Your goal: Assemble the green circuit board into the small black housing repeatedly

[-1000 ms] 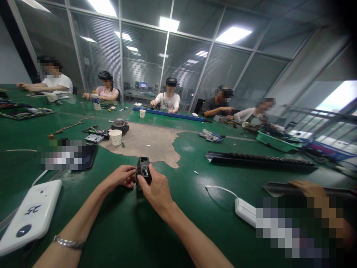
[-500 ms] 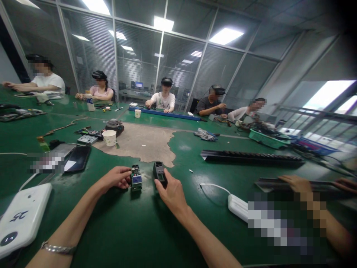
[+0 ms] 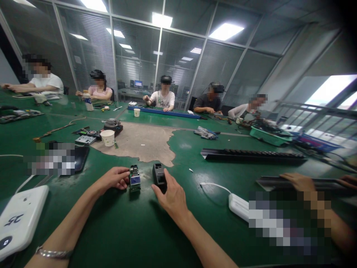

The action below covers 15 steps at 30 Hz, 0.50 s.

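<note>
– Toward the near edge of the surface point(image 3: 117, 230), about midway along it, what does each hand have?

– The left hand point(image 3: 113, 178) has its fingertips closed against the left side of a small green circuit module point(image 3: 135, 179) with a blue screen. The module sits on the green covering, and a silver bracelet point(image 3: 52, 253) shows on that wrist. The right hand point(image 3: 171, 193) is clamped on a black housing point(image 3: 158, 174), with the thumb on its near left side and the forefinger along its right.

– Do the two parts touch?

– No. They sit side by side with a narrow strip of green between them, the module to the left and the housing to the right. Both are just short of the worn bare patch point(image 3: 142, 143) in the covering.

– What lies around them?

– At the near left corner there is a white device point(image 3: 16, 219) with a dark mark on top. Left of the bare patch stands a paper cup point(image 3: 107, 137), with small electronic parts beside it. To the right of the right hand lies a white adapter point(image 3: 237, 203), its cable point(image 3: 214, 186) curving back toward that hand. Beyond it is a long black rail point(image 3: 251, 155).

– And the other people?

– Toward the right edge, a co-worker's hand point(image 3: 298, 181) rests on a black tray point(image 3: 320, 184). Several people sit along the far edge, one of them behind a long blue strip point(image 3: 164, 111).
</note>
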{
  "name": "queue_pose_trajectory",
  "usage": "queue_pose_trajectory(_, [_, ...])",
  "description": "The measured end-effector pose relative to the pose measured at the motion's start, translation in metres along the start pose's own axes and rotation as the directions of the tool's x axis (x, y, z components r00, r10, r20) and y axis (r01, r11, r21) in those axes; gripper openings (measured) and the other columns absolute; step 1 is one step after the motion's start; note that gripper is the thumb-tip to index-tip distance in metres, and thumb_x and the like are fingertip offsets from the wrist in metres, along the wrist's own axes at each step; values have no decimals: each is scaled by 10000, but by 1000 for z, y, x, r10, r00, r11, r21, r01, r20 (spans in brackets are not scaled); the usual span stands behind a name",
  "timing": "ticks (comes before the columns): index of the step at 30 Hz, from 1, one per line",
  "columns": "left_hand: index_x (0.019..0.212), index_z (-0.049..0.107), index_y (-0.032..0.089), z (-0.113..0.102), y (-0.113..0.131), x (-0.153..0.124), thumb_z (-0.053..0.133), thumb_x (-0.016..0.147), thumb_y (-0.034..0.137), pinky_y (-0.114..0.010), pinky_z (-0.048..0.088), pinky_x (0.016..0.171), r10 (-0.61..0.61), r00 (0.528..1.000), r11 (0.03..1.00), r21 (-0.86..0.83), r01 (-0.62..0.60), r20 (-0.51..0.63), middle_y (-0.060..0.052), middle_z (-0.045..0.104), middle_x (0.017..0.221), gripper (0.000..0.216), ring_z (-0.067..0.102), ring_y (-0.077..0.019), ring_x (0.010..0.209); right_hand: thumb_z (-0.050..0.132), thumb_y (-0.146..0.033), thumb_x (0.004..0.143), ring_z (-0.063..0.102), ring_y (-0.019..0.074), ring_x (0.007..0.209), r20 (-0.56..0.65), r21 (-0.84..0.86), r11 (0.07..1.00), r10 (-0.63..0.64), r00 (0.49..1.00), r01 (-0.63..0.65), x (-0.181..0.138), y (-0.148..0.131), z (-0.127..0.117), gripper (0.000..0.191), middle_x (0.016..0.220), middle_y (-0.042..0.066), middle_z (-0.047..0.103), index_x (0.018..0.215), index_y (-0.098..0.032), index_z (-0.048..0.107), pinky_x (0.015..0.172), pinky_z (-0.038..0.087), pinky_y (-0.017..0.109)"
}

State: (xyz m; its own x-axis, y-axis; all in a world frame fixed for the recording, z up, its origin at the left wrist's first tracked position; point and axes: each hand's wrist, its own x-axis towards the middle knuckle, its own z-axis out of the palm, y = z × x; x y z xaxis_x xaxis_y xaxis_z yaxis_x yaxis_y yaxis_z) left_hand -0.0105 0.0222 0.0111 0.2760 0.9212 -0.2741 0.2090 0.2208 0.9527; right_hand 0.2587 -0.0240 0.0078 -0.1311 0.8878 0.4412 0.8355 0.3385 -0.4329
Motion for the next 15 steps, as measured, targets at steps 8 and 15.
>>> queue_pose_trajectory(8, [1202,568,152,-1,-2,1,620,806,476,-240,509,569,0,1000,1000,-11,0,1,-41,651,795,515,613,-117,594,535,-398,871,615,268,1008,50,-72,997,9,999,-5,5,-4,4,614,1161,160,615,1393,-115,381,856,472,352])
queue_pose_trajectory(15, [1184,573,153,-2,-5,3,620,803,491,-240,514,567,11,1000,1000,-28,-10,22,-29,646,740,512,624,-123,582,492,-355,897,626,226,962,4,6,1000,-13,1000,13,22,-31,-9,458,1089,112,649,1310,-160,462,823,454,292])
